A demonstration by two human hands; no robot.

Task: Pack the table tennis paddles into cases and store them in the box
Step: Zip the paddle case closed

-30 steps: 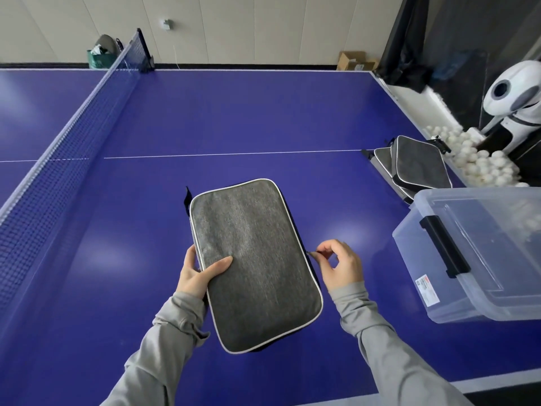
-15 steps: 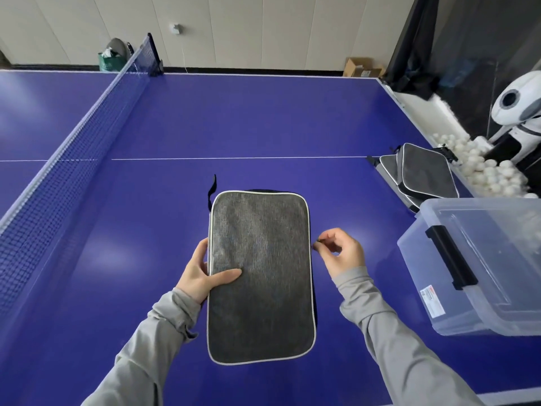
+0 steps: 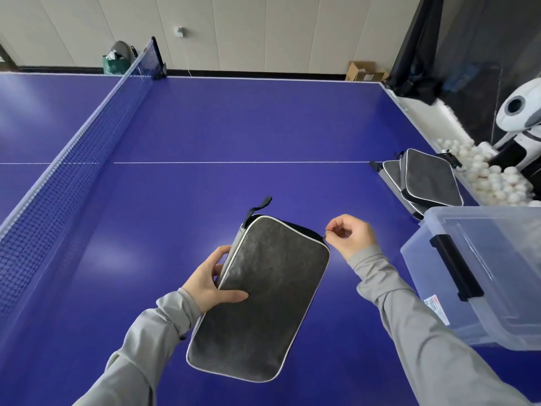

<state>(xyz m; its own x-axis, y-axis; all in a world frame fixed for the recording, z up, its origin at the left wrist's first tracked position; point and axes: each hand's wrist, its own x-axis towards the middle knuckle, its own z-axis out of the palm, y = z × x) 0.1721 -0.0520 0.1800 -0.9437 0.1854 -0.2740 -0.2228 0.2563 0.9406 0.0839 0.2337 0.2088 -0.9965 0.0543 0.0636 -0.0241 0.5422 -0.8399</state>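
Left hand (image 3: 209,284): gripping the grey case (image 3: 263,300) by its left edge, thumb lying across the face.
Right hand (image 3: 349,235): pinching the zipper pull (image 3: 325,236) at the case's upper right corner.
Case: being held tilted above the blue counter (image 3: 234,127).
Box (image 3: 483,276): sitting at right on the counter, lid on.
Other cases (image 3: 424,178): lying stacked just beyond the box.

Table tennis practice room, blue table (image 3: 234,127) with net (image 3: 87,136), ball-feeding robot (image 3: 518,124), heap of white balls (image 3: 494,180)

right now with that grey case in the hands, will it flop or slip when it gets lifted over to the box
The grey case probably stays fairly stiff: held by the left hand at one edge, it keeps flat without sagging. Its fabric face looks matte, so slipping seems unlikely. The right hand pinches the zipper pull at a corner, so the case looks not fully zipped and could gape.
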